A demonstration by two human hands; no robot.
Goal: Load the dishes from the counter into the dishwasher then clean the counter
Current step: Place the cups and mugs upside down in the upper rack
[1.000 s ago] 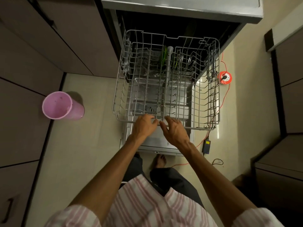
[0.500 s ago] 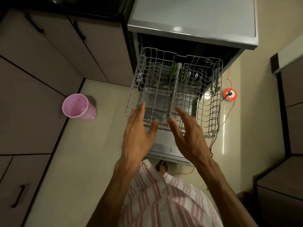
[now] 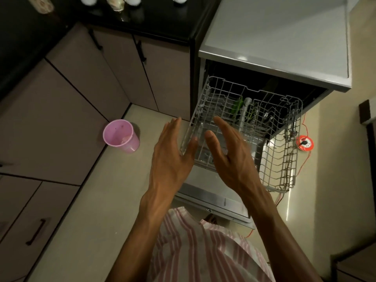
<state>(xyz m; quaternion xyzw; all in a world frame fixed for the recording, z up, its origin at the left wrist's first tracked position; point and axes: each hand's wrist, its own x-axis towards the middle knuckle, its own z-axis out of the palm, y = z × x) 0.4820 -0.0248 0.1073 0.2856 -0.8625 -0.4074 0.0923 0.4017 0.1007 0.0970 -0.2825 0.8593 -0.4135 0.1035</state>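
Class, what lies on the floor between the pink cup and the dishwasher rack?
In the head view, only the left hand overlaps that stretch between pink cup and rack.

Pink cup (image 3: 121, 135): stands upright on the floor, mouth open upward, just beside the cabinet fronts at the left.
Floor (image 3: 85, 210): pale, smooth, glossy surface; a bright streak of reflected light at the right.
Cabinet doors (image 3: 114, 64): flat mauve-grey fronts in an L-shaped run along the left and back.
Door handles (image 3: 141, 50): dark bar type, mounted on the back doors; a further one on a lower-left drawer.
Orange cable reel (image 3: 304, 142): round, lies on the floor at the right.
Orange cord (image 3: 305, 159): thin, trails from the reel across the floor.
Striped garment (image 3: 203, 253): pink and white vertical stripes, bottom centre.
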